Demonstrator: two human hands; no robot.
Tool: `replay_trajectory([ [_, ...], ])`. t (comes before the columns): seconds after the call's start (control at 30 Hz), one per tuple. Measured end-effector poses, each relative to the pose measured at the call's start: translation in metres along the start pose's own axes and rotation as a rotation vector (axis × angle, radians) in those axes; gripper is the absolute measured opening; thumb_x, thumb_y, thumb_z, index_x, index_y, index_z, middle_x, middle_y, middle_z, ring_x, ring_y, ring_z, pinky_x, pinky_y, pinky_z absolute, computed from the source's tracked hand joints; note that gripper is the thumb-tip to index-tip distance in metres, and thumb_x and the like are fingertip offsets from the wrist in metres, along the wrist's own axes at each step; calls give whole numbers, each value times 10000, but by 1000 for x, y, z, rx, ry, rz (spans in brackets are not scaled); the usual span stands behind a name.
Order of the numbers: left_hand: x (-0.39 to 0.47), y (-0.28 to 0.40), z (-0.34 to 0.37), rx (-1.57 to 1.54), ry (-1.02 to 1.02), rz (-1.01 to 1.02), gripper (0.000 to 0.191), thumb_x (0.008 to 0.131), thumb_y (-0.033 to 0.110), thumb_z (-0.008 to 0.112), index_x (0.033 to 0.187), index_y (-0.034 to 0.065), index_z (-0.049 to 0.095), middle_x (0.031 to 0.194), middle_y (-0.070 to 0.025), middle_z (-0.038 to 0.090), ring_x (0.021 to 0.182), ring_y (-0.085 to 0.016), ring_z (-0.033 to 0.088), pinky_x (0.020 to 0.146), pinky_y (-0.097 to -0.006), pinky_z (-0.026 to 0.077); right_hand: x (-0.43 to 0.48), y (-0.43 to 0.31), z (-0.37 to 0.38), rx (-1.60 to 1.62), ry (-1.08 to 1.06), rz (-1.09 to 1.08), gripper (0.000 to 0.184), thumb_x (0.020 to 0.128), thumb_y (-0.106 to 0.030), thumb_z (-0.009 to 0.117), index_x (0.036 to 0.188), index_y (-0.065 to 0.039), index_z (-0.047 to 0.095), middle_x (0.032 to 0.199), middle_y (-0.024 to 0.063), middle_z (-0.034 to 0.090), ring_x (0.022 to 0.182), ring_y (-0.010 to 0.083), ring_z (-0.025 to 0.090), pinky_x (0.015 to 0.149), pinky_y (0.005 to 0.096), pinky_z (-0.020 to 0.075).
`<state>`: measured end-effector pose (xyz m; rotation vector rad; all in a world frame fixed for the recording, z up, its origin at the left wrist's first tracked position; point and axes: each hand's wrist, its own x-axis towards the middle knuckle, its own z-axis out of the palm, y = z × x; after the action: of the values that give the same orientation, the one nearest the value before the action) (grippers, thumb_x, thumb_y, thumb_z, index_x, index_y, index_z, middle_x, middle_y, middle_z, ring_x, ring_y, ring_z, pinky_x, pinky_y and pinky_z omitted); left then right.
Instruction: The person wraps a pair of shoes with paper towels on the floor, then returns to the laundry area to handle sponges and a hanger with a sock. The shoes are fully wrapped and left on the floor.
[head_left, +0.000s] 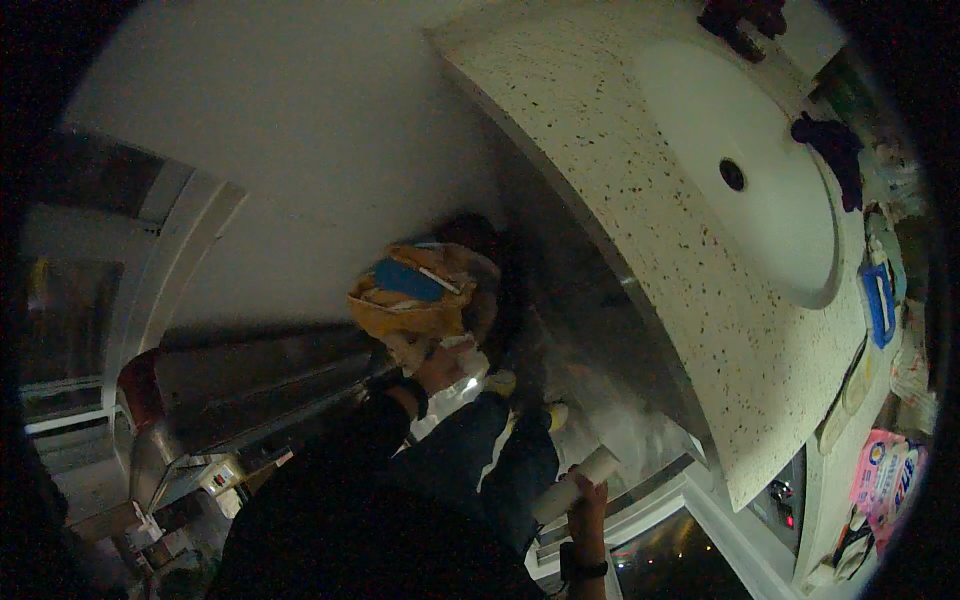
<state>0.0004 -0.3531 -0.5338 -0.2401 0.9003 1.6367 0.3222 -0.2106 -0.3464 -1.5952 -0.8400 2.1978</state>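
My left hand (441, 366), with a dark band at the wrist, is closed around a white object (471, 360) that is blurred. A bright spot of light shows just below it. Directly beyond that hand is a yellow-brown bag (405, 319) with its mouth open, a blue item (409, 280) and a thin white stick (441, 280) at its opening. Lower right, my right hand (589, 495) grips a pale cylinder (562, 499), which looks like a roll. A dark band circles that wrist too.
A speckled countertop (600, 172) with a curved edge and an oval white basin (750, 225) fills the right. Dark cloths (836, 154), a blue-handled item (877, 304) and a pink packet (885, 480) lie along its far side. Small boxes (220, 478) sit lower left. The light is dim.
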Motion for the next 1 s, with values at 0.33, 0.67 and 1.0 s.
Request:
replay_trajectory([
  [0.33,82,-11,-41,763,325,279,336,908,289,497,1170,85,447,1056,-33,459,940,-159,440,825,-320,390,2,8,-19,-534,92,273,521,781,-164,638,1221,-11,403,1030,133,547,872,217,555,670,331,477],
  [0.67,101,2,-35,727,422,171,395,907,333,472,1214,96,395,1127,-42,399,1009,-177,394,864,-334,361,-9,55,-97,-205,215,-66,510,794,-262,664,1187,-11,459,1040,140,568,894,225,566,720,343,472],
  [1.0,42,38,44,752,367,80,455,907,378,446,1257,107,342,1199,-51,339,1078,-196,348,902,-347,332,-76,-47,-139,-183,571,-167,390,784,-225,693,1074,-46,504,881,34,585,756,134,538,588,280,445],
])
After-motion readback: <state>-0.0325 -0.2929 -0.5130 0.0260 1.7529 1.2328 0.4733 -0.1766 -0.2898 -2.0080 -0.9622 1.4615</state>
